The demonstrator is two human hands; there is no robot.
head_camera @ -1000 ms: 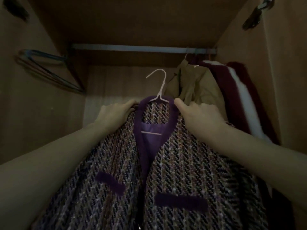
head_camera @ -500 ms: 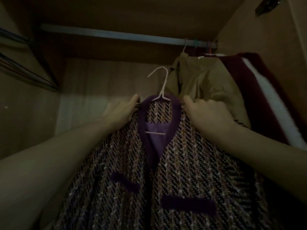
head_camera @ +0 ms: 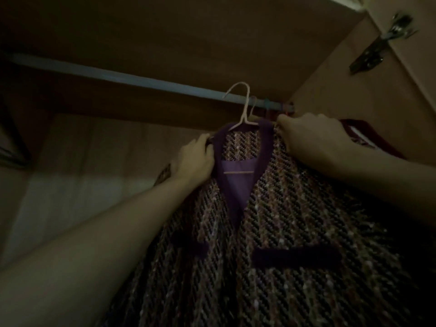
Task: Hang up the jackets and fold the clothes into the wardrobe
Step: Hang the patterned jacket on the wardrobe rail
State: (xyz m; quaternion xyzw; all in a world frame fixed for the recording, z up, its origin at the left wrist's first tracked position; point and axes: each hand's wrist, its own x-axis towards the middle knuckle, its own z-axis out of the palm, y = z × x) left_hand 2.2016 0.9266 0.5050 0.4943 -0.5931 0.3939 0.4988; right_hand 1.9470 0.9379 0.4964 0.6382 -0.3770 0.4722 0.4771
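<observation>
Both hands grip the tweed jacket point(head_camera: 271, 220) at its shoulders, left hand point(head_camera: 193, 159) and right hand point(head_camera: 311, 140) steadying the white hanger point(head_camera: 245, 107), hook raised just beside the wardrobe rail point(head_camera: 132, 79) to catch it

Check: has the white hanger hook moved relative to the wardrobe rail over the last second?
Yes. The hanger hook has risen toward the rail: earlier its tip sat well below, now it overlaps the rail. Whether it has caught on it is unclear.
</observation>
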